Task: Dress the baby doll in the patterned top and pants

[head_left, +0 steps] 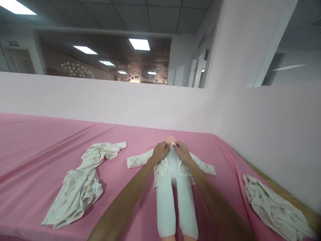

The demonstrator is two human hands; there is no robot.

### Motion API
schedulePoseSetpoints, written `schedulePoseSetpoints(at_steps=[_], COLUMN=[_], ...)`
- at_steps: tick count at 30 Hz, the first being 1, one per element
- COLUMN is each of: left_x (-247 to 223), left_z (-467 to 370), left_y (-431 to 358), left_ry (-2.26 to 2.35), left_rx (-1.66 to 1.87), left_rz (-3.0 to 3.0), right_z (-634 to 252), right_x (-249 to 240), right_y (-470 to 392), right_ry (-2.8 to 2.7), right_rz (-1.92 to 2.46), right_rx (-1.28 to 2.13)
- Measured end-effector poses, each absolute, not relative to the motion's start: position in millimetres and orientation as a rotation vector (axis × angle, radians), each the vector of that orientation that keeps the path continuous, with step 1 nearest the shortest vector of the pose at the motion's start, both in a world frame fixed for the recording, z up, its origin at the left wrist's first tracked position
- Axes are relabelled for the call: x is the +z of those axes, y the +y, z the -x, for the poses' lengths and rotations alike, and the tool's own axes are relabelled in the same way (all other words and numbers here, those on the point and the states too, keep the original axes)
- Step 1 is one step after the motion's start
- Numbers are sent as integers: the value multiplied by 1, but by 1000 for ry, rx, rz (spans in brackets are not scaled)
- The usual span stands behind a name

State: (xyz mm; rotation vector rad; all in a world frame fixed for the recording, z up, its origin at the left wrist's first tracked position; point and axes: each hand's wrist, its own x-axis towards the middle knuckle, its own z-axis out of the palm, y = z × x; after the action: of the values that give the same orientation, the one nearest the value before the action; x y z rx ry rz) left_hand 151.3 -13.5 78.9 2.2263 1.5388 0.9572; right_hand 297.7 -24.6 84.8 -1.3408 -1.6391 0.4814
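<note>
A baby doll (173,187) lies on its back on the pink sheet (37,144), feet toward me, its head mostly hidden behind my hands. It wears white leggings and an open printed white jacket (136,161) with sleeves spread to both sides. My left hand (160,149) pinches the jacket's left front edge near the doll's neck. My right hand (181,149) pinches the right front edge at the collar. Both hands sit close together over the doll's chest.
A crumpled printed baby garment (80,187) lies to the left on the sheet. Another printed garment (273,204) lies at the right near the bed's edge. A pale pink wall (100,100) runs along the far side and the right.
</note>
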Motion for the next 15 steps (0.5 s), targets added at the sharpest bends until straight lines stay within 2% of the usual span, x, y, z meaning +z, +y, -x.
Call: schedulePoseSetpoints(at_steps=[4, 15], left_x=[83, 76], left_z=[-145, -151], left_y=[-15, -10], left_ry=[1414, 1511], left_rx=[917, 1002], left_rz=[-2324, -2350], right_z=[-294, -300], right_x=[76, 68], right_y=[-23, -25], right_ry=[-1639, -1660], right_rz=[1340, 1333], right_rx=[387, 347])
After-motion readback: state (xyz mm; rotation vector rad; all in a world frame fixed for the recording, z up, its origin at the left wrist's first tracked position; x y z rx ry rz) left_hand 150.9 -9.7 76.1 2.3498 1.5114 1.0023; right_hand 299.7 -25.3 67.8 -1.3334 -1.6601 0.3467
